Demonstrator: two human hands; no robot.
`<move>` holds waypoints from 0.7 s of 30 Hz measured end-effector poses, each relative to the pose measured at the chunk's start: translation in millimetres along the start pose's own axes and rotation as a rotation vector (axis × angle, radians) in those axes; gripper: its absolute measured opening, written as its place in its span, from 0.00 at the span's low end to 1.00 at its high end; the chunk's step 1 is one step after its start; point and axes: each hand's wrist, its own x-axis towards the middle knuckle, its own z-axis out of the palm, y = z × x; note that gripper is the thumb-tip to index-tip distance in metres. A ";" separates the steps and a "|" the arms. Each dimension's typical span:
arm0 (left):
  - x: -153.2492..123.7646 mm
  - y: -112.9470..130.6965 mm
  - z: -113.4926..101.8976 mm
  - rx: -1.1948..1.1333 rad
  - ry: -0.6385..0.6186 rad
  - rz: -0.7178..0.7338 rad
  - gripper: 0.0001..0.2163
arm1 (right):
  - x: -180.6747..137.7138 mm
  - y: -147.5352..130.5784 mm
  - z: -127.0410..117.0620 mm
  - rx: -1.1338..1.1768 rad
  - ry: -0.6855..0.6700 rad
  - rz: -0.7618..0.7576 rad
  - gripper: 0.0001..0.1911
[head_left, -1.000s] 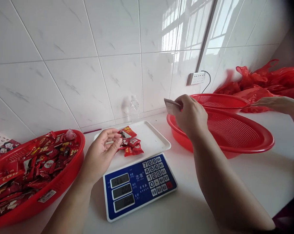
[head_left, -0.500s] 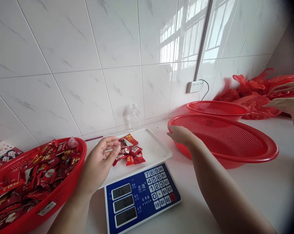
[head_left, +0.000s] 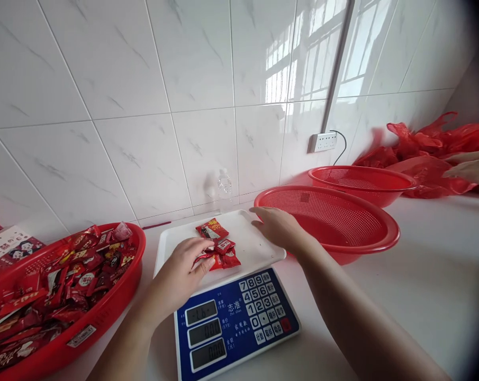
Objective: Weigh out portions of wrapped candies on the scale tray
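Several small red snack packets [head_left: 225, 247] lie in a loose pile on the white tray [head_left: 251, 259] of a blue weighing scale [head_left: 239, 323]. My left hand [head_left: 186, 270] reaches over the pile's near left side, thumb and fingers apart around the packets; its fingertips partly cover them. My right hand [head_left: 281, 227] is above the tray's right edge, fingers stretched out to the left with nothing visible in them. Right beside it stands a red perforated basket [head_left: 354, 227] with no packets visible inside; the hand hides part of its left side.
On the left, a red basket [head_left: 138, 264] is heaped with red packets. A second perforated basket [head_left: 398, 185], a plastic bottle [head_left: 225, 185] and a socket strip [head_left: 322, 142] are at the back. Another person's hand [head_left: 471, 169] is by the red plastic bags [head_left: 425, 143].
My left hand has moved right onto the packets. The near red basket has shifted left and sits flatter, and my right hand has moved left from its rim to over the tray.
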 end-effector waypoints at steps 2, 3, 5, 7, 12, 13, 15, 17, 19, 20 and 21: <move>0.2 -6.3 2.4 0.065 -0.073 0.030 0.17 | -8.5 -16.4 -1.4 0.115 -0.003 -0.197 0.20; 0.3 -9.2 3.4 0.095 -0.098 0.037 0.18 | -13.0 -23.4 -1.6 0.183 -0.041 -0.312 0.20; 0.3 -13.7 4.6 0.138 -0.122 0.040 0.19 | -20.9 -33.7 -1.1 0.281 -0.162 -0.494 0.21; 0.0 -16.0 4.8 0.153 -0.127 0.022 0.20 | -25.8 -39.2 0.2 0.302 -0.264 -0.575 0.23; 0.0 -13.0 2.3 0.146 -0.149 -0.021 0.19 | -24.6 -42.9 7.7 0.191 -0.279 -0.518 0.24; 0.2 -11.9 1.8 0.150 -0.152 -0.019 0.19 | -23.3 -43.0 10.3 0.158 -0.256 -0.500 0.23; 1.1 -10.7 1.1 0.171 -0.164 -0.022 0.19 | -20.9 -43.1 16.3 0.095 -0.191 -0.464 0.22; 2.0 -10.5 0.9 0.197 -0.173 -0.036 0.19 | -19.1 -43.1 22.0 0.050 -0.125 -0.419 0.18; 2.7 -10.7 0.9 0.207 -0.173 -0.042 0.18 | -18.0 -43.6 25.2 0.029 -0.076 -0.381 0.14; 2.8 -10.7 1.0 0.207 -0.171 -0.039 0.17 | -17.8 -44.2 25.3 0.025 -0.063 -0.370 0.13; 2.8 -10.4 0.9 0.207 -0.169 -0.035 0.17 | -17.8 -44.9 24.1 0.025 -0.056 -0.362 0.12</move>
